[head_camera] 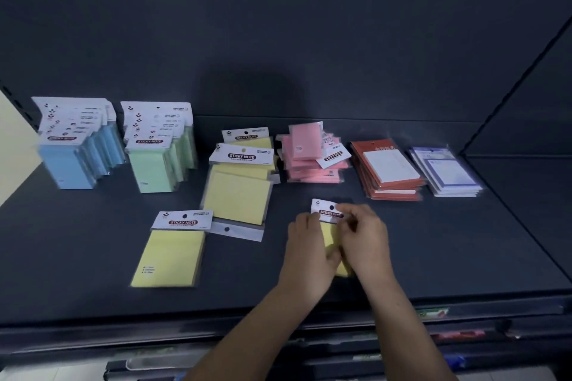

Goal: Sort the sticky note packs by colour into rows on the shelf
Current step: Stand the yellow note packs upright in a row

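My left grip (309, 254) and right grip (365, 241) both pinch one yellow pack (328, 233) at the shelf (433, 241), in front of the pink pile (309, 161). A yellow stack (238, 192) lies just left of that pile.

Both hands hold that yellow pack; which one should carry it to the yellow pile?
Probably the left hand. The yellow pile lies to its side of the held yellow pack, while the right hand, pinching the pack's label, would have to reach across.
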Motion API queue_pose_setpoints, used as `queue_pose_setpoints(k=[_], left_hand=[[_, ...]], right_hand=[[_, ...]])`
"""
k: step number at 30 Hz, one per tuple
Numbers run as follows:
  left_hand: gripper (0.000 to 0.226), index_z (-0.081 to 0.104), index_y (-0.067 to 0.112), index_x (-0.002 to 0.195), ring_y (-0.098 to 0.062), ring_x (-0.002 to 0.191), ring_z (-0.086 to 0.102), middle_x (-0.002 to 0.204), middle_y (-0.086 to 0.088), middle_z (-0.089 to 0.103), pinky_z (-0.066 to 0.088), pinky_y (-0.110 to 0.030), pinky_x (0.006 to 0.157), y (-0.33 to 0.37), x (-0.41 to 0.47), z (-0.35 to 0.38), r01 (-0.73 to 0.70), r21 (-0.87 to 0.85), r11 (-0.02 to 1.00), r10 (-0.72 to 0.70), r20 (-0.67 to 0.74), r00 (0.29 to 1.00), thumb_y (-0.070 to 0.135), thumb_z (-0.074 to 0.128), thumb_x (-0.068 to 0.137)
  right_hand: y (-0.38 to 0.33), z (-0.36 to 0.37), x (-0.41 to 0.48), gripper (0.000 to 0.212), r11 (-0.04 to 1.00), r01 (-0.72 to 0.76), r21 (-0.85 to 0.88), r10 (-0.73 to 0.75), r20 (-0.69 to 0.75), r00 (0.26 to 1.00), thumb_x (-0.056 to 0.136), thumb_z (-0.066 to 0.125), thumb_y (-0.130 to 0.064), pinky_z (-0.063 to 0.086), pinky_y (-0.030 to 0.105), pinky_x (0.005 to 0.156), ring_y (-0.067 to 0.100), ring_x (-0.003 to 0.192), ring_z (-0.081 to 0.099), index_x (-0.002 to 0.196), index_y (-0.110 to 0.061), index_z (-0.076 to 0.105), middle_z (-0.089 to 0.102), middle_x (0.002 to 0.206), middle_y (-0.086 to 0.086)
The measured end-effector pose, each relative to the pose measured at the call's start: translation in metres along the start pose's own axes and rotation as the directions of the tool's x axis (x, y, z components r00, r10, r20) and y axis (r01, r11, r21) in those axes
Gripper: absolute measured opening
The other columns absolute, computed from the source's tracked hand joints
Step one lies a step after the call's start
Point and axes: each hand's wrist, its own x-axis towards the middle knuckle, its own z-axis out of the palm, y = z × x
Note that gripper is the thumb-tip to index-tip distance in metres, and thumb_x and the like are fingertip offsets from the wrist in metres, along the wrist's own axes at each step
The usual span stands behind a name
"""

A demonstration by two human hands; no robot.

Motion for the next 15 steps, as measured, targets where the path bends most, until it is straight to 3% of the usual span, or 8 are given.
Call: queue_pose_setpoints(k=[6, 9, 13, 15], left_hand=[[0.06, 0.033, 0.015, 0.137, -0.023, 0.122, 0.036, 0.134, -0.002, 0.042, 0.031, -0.029, 0.099, 0.003, 0.015, -0.008, -0.045, -0.021, 0.999, 0.046, 0.043, 0.998, 0.018, 0.059, 0.083], [0.06, 0.037, 0.012, 0.136, -0.022, 0.124, 0.039, 0.136, -0.002, 0.042, 0.031, -0.033, 0.103, -0.016, 0.016, -0.036, -0.053, -0.085, 0.995, 0.046, -0.078, 0.996, 0.023, 0.062, 0.082], [0.052, 0.051, 0.007, 0.124, -0.029, 0.115, 0.045, 0.125, -0.007, 0.054, 0.033, -0.036, 0.094, -0.055, 0.017, -0.08, 0.07, 0.011, 0.997, -0.06, -0.389, 0.919, 0.024, 0.057, 0.075], [0.052, 0.049, 0.008, 0.126, -0.03, 0.117, 0.042, 0.127, -0.008, 0.052, 0.032, -0.037, 0.092, -0.075, 0.018, -0.098, 0.193, 0.1, 0.976, -0.136, -0.414, 0.9, 0.024, 0.058, 0.077]], right_hand=[[0.006, 0.006, 0.004, 0.041, 0.986, -0.031, -0.164, 0.025, -0.037, 0.999, 0.081, 0.062, -0.003, 0.034, 0.026, 0.094, 0.028, 0.114, 0.046, 0.121, -0.004, 0.059, 0.05, 0.123, 0.012], [-0.006, 0.012, 0.007, 0.04, 0.953, 0.023, -0.303, -0.046, -0.069, 0.997, 0.08, 0.065, -0.01, 0.033, 0.037, 0.095, 0.03, 0.116, 0.043, 0.119, -0.007, 0.06, 0.049, 0.127, 0.01], [-0.038, 0.038, 0.01, 0.034, 0.983, 0.153, -0.106, -0.134, 0.163, 0.977, 0.084, 0.064, -0.017, 0.036, 0.027, 0.089, 0.024, 0.107, 0.053, 0.117, -0.007, 0.061, 0.061, 0.113, 0.007], [-0.055, 0.053, 0.011, 0.034, 0.992, 0.126, 0.007, -0.124, 0.267, 0.956, 0.086, 0.063, -0.021, 0.04, 0.022, 0.078, 0.017, 0.091, 0.057, 0.118, -0.01, 0.059, 0.062, 0.097, 0.0]])
